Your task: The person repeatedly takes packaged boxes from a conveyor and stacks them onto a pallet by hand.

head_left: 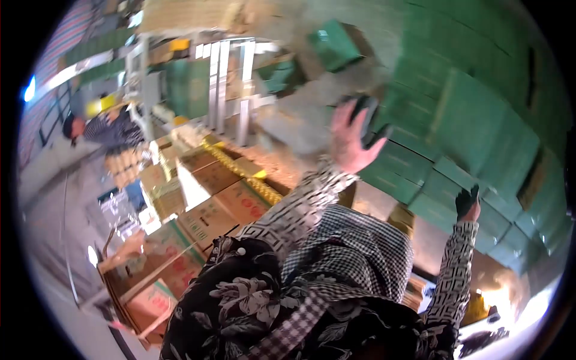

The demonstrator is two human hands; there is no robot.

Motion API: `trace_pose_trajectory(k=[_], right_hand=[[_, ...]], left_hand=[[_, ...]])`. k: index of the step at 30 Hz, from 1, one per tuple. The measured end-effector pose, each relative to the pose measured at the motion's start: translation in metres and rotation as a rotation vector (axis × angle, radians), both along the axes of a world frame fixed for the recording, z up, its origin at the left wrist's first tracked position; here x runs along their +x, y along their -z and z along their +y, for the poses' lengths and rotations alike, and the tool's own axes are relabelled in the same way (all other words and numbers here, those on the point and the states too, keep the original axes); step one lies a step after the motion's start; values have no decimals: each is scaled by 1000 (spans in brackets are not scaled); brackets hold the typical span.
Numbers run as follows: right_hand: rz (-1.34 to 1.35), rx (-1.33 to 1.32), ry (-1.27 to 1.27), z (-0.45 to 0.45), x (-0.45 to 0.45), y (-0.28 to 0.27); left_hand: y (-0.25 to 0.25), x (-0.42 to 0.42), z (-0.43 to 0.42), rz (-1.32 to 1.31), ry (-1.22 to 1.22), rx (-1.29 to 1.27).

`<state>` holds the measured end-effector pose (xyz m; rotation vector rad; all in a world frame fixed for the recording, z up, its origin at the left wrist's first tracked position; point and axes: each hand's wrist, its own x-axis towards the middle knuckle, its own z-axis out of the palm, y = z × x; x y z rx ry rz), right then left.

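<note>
My left hand [355, 135] is stretched out over the floor with its fingers spread, dark covering on the fingers and bare skin at the palm. It holds nothing and is nearest to the stacked green boxes [393, 162]. My right hand [468, 205], also with dark-covered fingers, is raised in front of more green boxes [504, 240]. Its fingers look extended, and nothing shows in them; whether it touches a box I cannot tell. Patterned sleeves cover both arms, and a checked apron [354, 252] hangs between them.
Brown printed cartons [219, 210] stand close at my left, with a yellow strip [243, 171] along them. A green box [334, 45] lies on the floor ahead. Metal posts [245, 90] stand farther off. Another person [114, 127] is at the far left.
</note>
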<state>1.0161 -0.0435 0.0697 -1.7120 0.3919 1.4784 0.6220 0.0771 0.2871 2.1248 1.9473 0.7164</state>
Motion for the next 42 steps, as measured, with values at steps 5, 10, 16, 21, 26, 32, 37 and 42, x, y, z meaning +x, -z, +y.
trace_pose_trajectory(k=[5,10,16,21,26,32,37,42], right_hand=[[122,195,-78,20,-134,-63],[199,423,-308,131,-323,-221],[-391,1013,-853,187,-437,-322],[-395,1182,-1270,133,-437,-286],[-57,688,-867,74,-352,-261],[56,539,-386,71,-198,-182],[-580,502,-670,118,-136,-136],[-421,392,-665,54,-105,-133]], left_hand=[[-158,-219,-1,697,-644,50],[-106,-321,9,566,-813,-426],[-147,-280,-84,175,-285,-212],[-133,-263,-127,-964,-682,-126],[-101,-179,-116,-1234,-611,-455],[18,-67,-13,-933,-77,-805],[133,38,81,-1278,-61,-859],[219,62,91,-1208,-234,-1063]])
